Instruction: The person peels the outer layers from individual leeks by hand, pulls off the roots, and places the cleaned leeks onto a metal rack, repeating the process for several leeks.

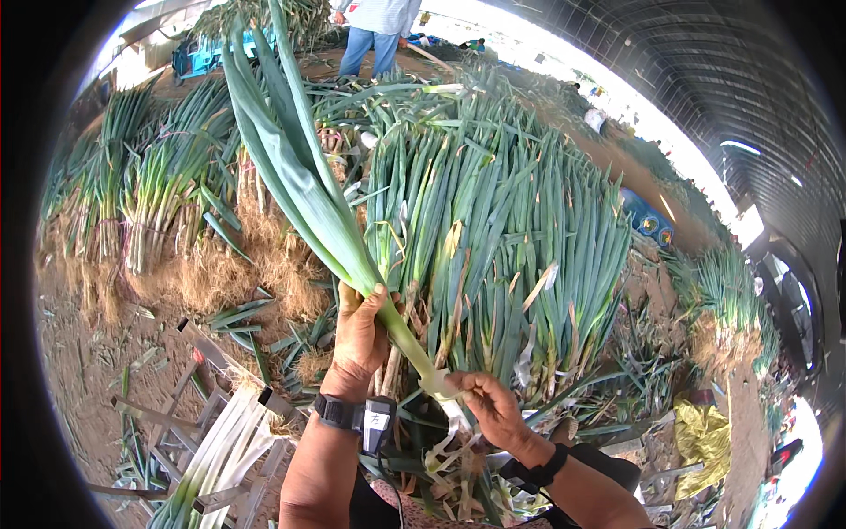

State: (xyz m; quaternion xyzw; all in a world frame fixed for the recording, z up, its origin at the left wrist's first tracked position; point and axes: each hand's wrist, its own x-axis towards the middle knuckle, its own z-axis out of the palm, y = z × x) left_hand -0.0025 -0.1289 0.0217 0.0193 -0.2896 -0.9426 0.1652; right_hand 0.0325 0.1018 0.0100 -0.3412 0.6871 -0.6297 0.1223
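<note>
A worker's left hand [359,333] holds a long leek [328,220] diagonally across the near middle of the scene, its grip closed around the stalk and the green leaves fanning to the far left. The right hand [495,411] pinches the pale lower stem, its grip narrowed to the fingertips. At near left, white-stemmed leeks [231,441] lie across a metal frame [154,414]. Beyond the hands spreads a dense heap of leeks [502,229], with a yellow sack [702,445] to the right. Tied bundles [145,207] with stringy roots line the left; at the far side stands another person [374,35] in jeans.
</note>
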